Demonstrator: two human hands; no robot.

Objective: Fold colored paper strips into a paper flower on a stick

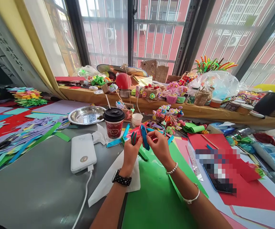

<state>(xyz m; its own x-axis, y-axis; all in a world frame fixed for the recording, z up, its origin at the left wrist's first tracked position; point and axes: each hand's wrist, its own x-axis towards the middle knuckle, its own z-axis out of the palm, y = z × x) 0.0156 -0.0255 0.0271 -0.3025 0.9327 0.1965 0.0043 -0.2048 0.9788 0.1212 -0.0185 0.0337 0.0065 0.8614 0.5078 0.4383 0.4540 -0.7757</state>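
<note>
Folded paper: a blue strip (pixel 144 136) and a small layered bundle (pixel 134 138) are up in the hands, above the far end of the green sheet.
Counter: grey, crowded at its edges; the power bank, coffee cup and sheets of coloured paper lie around the work.
Green sheet (pixel 151 190): spread under the hands, beside a white cloth or tissue (pixel 116 181); a sleeve of loose scraps could hide a dropped piece near its far edge.
Red sheet (pixel 223 140): at the right, with a phone (pixel 217 179) lying partly over it.
Hands: the left (pixel 130 154) grasps the bundle; the right (pixel 159 144) pinches the blue strip. Whether the left fingertips also touch the strip is hard to tell.
Coffee cup (pixel 114 124): upright and lidded, just beyond the left hand; a careless sweep of that hand might tip it and wet the paper.
Power bank (pixel 83 152): left of the cup, its white cable (pixel 86 190) trailing nearer; a snagged cable could drag it.
Blue strip: squeezing too hard may crush its creases, and a crooked pinch may skew them.
Layered bundle: a slack left grip could let its layers fan out or slip.
</note>
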